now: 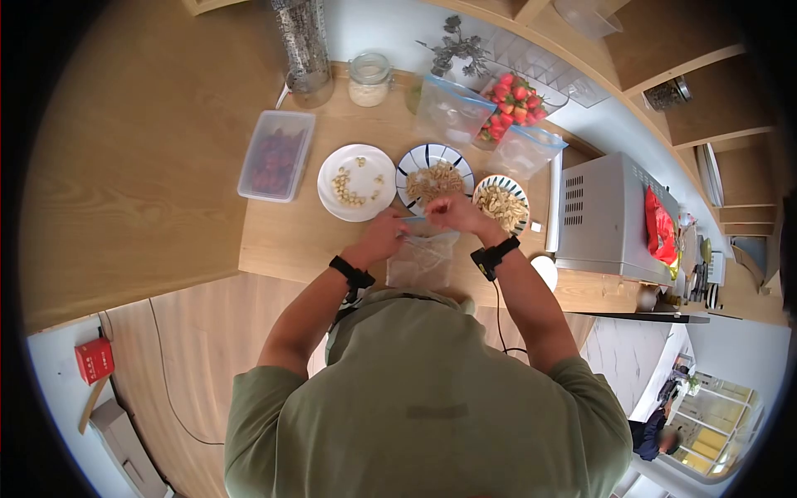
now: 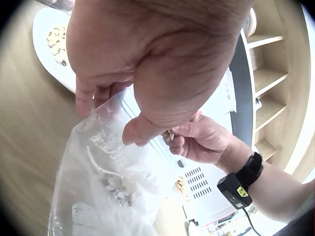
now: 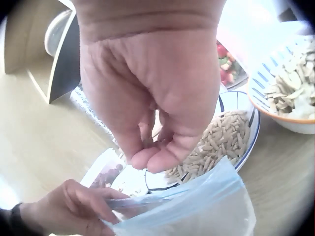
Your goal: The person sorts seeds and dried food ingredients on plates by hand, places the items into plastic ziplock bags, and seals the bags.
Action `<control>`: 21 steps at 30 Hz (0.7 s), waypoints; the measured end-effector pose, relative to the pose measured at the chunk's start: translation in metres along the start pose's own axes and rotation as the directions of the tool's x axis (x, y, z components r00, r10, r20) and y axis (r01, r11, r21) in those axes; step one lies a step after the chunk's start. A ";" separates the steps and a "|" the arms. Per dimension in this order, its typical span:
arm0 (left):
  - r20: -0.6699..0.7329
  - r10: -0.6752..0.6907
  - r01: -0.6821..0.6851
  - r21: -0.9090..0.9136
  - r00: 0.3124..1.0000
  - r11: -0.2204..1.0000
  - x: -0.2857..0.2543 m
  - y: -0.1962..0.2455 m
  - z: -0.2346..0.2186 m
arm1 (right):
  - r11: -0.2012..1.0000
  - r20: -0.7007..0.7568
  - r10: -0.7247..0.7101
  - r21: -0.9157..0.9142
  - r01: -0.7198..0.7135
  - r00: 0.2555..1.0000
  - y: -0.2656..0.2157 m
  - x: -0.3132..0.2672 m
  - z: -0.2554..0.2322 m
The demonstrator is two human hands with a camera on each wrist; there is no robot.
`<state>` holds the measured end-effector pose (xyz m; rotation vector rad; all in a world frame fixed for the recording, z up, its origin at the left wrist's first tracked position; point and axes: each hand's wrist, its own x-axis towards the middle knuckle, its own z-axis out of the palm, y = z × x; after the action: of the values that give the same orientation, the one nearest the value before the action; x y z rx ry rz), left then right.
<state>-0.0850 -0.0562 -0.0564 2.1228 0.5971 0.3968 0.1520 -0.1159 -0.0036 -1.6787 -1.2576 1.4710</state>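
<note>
The left hand [image 1: 383, 236] pinches the blue-edged rim of a clear zip bag [image 1: 419, 264], its thumb on the near side in the left wrist view. Some pale pieces [image 2: 118, 192] lie inside the bag. Above the bag's mouth is the right hand [image 1: 455, 214], its fingertips pressed together; a small pale piece [image 2: 171, 135] shows between them in the left wrist view. Just beyond stands a blue-lined plate [image 1: 432, 153] heaped with thin pale pieces [image 3: 219, 142]. To its right, a striped bowl [image 1: 525, 197] holds pale slices [image 1: 498, 206].
A white plate [image 1: 374, 168] with scattered pieces and a lidded container [image 1: 276, 158] of dark red items stand on the left. Behind are a glass jar [image 1: 369, 83], zip bags [image 1: 452, 112] and strawberries [image 1: 516, 100]. A grey appliance [image 1: 602, 216] stands at right.
</note>
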 end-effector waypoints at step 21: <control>-0.014 0.002 -0.002 0.015 1.000 1.000 -0.004 0.003 0.004 | 0.933 -0.094 -0.146 -0.345 0.106 0.985 -0.009 -0.013 0.004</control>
<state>-0.0856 -0.0622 -0.0565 2.1368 0.6082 0.4095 0.1465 -0.1245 0.0091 -1.8314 -1.5896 1.1074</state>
